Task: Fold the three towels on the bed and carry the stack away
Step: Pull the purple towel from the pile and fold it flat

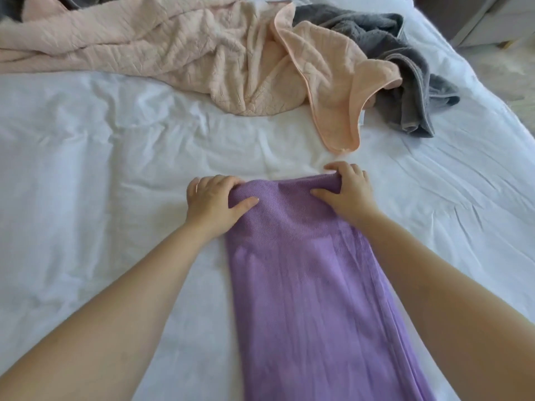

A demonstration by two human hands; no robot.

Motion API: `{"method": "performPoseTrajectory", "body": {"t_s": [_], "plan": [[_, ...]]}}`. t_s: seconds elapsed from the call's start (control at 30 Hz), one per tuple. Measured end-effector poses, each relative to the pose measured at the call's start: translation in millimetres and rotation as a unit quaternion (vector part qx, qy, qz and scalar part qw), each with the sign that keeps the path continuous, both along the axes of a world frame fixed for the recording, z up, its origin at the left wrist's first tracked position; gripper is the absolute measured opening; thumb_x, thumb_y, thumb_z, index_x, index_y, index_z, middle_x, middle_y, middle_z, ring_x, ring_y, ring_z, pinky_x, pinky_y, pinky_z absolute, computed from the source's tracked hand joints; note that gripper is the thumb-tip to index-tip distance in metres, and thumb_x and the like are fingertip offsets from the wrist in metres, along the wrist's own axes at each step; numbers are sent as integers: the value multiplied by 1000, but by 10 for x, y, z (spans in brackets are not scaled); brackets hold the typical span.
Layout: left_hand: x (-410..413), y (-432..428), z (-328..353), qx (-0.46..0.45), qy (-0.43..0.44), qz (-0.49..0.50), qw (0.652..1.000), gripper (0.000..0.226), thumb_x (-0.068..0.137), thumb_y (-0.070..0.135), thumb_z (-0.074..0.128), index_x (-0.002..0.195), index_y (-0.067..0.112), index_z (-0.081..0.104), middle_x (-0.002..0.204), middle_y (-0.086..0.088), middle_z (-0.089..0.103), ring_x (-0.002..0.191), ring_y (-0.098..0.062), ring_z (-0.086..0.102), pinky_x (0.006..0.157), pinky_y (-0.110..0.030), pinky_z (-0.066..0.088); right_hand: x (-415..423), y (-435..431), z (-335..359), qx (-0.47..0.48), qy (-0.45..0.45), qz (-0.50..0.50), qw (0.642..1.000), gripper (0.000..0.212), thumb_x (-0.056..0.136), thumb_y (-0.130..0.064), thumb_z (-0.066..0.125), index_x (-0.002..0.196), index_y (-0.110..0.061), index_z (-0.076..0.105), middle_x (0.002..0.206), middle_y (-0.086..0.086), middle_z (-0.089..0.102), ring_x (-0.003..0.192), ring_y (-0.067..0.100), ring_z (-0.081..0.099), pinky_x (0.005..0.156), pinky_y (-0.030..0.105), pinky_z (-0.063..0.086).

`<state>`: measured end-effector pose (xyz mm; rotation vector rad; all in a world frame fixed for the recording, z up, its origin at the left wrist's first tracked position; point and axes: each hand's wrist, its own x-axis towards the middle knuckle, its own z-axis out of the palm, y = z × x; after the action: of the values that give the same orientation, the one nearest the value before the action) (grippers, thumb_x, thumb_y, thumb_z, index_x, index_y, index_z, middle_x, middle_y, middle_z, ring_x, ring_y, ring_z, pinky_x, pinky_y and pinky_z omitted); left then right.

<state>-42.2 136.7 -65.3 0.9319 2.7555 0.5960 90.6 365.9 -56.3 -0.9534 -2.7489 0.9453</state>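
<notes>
A purple towel [312, 285] lies as a long narrow strip down the middle of the white bed [86, 169], running from the centre toward the bottom edge of the view. My left hand [212, 202] grips its far left corner, thumb on top and fingers curled under the edge. My right hand [346, 189] grips the far right corner the same way. A peach towel [333, 85] lies crumpled beyond my hands, at the upper right. A grey towel [411, 82] is bunched up behind and to the right of the peach one.
A pale pink quilted blanket [144, 41] spreads across the top of the bed. The bed's right edge runs diagonally at the far right, with floor and pale furniture [498, 21] beyond it.
</notes>
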Motion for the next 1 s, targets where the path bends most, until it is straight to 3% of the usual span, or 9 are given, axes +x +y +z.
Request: {"method": "performPoseTrajectory", "body": {"t_s": [0.13,0.2,0.27,0.37,0.5,0.67,0.73,0.83,1.0], "plan": [[-266,11,79,48,-104,-70,991,27,81,44,70,86,18,65,81,5,59,87,-23,58,88,-33,39,-84,149,112,-87,26,66,994,17,80,-23,74,87,-22,58,90,-1,51,87,18,50,72,16,35],[-303,-1,136,132,-263,-68,953,15,87,30,67,81,17,61,77,-4,59,78,-26,57,81,-28,44,-101,197,183,-119,42,49,991,22,82,-25,71,78,-29,50,72,-8,50,68,11,47,58,16,36],[-334,-7,144,178,-327,-32,928,16,90,27,63,80,16,59,76,-10,61,74,-22,54,74,-22,43,-137,228,195,-100,62,27,993,25,82,-27,70,76,-30,46,67,-11,49,62,2,46,57,15,36],[-405,31,25,104,-185,-20,977,20,91,35,59,79,20,55,70,-2,65,81,-19,62,93,-32,37,-239,188,108,-42,94,20,994,20,84,-28,68,82,-28,48,76,-14,54,70,-3,51,61,9,36],[-326,88,-92,-37,16,-38,998,15,91,36,56,92,22,56,77,9,59,93,-21,59,103,-36,19,-325,61,-135,71,-11,3,997,24,93,-29,55,111,-15,52,119,5,52,101,28,54,82,39,45],[50,103,-13,111,189,-105,970,24,86,16,56,108,17,64,114,-2,62,107,-26,53,100,-40,31,-134,-251,-84,197,119,-28,973,35,95,-27,44,129,-21,50,138,-2,49,126,22,41,101,30,27],[331,117,-84,71,177,-187,964,34,92,27,49,123,21,61,135,1,56,124,-24,50,108,-43,29,38,-484,-148,175,102,45,978,44,94,-30,39,136,-20,48,147,-2,43,136,16,34,109,27,21],[510,29,-277,-96,116,-162,975,56,95,46,30,145,22,38,154,4,32,142,-20,31,117,-48,15,364,-709,-327,196,-78,142,967,60,95,-49,23,150,-23,24,157,-5,18,146,15,14,118,31,6],[477,11,-382,-195,105,-139,965,61,95,52,10,150,27,7,160,10,7,148,-16,7,118,-43,-6,565,-503,-406,220,-157,117,956,62,97,-53,14,152,-26,1,158,-12,-5,146,6,-7,118,32,-9]]}}
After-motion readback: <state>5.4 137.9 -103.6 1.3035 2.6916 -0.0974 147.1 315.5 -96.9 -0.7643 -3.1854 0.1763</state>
